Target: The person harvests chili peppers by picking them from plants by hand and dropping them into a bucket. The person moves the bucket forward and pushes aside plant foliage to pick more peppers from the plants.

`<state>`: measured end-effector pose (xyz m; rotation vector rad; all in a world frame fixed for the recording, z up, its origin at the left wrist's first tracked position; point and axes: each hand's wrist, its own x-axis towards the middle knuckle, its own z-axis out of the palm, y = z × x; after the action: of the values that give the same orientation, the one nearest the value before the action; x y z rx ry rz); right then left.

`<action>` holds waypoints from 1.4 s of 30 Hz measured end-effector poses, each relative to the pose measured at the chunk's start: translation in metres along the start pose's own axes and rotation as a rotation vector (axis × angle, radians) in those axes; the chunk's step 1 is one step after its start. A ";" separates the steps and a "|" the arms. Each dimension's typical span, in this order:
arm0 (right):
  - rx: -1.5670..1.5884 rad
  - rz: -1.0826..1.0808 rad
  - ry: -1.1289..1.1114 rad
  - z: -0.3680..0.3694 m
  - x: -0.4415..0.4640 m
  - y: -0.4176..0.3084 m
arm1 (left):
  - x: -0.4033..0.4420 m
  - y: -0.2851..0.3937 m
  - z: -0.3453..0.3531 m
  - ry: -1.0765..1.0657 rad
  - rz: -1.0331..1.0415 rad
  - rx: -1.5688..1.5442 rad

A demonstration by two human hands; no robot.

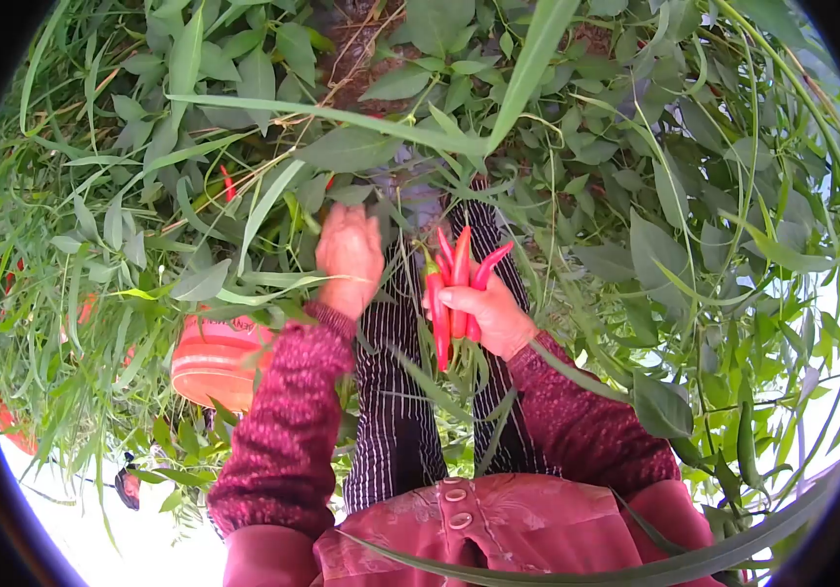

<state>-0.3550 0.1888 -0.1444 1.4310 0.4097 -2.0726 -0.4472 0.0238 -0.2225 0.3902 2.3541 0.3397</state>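
Several long red chili peppers (460,284) are bunched in my right hand (493,315), its thumb pressed across them in front of my striped trousers. One pepper in the bunch shows a green stem end. My left hand (350,256) reaches into the green pepper plants (342,149), back of the hand up, with its fingers curled in under the leaves. What those fingers grip, if anything, is hidden. A bit of red shows among the leaves just above them, and another red chili (227,184) hangs farther left.
An orange-red bucket (220,360) stands left of my left forearm, partly behind grass blades. Long grass leaves (332,115) cross in front of my hands. Dense foliage surrounds me, with a green chili (747,445) at the right. More red shows at the far left.
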 end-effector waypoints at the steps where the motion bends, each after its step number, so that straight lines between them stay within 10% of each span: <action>1: -0.023 0.011 -0.005 -0.006 0.002 0.001 | 0.005 -0.009 0.012 0.010 0.001 -0.001; 3: -0.032 0.023 -0.009 -0.010 0.001 0.003 | 0.010 -0.020 0.029 -0.083 0.075 0.769; 12: -0.069 0.129 0.002 -0.009 -0.001 0.013 | 0.017 -0.031 0.038 0.007 0.062 0.975; 15: -0.075 0.132 -0.024 -0.010 0.002 0.011 | 0.011 -0.032 0.033 0.063 -0.032 0.420; 18: -0.099 0.124 -0.046 -0.013 0.003 0.014 | 0.011 -0.043 0.019 -0.412 0.371 1.111; 20: -0.091 0.124 -0.034 -0.014 0.003 0.015 | 0.024 -0.055 0.031 -0.672 0.300 0.976; 22: -0.103 0.135 -0.017 -0.013 0.002 0.014 | 0.022 -0.048 0.030 -0.174 -0.124 0.008; 28: -0.038 0.069 -0.070 -0.014 0.003 0.008 | 0.006 -0.027 0.001 -0.034 0.275 0.345; 42: 0.195 -0.116 0.018 -0.020 -0.008 -0.021 | -0.032 0.001 -0.065 -0.119 -0.142 -0.209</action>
<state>-0.3510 0.2184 -0.1466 1.5718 0.3107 -2.2455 -0.4694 0.0045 -0.1564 0.1386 2.1902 0.4759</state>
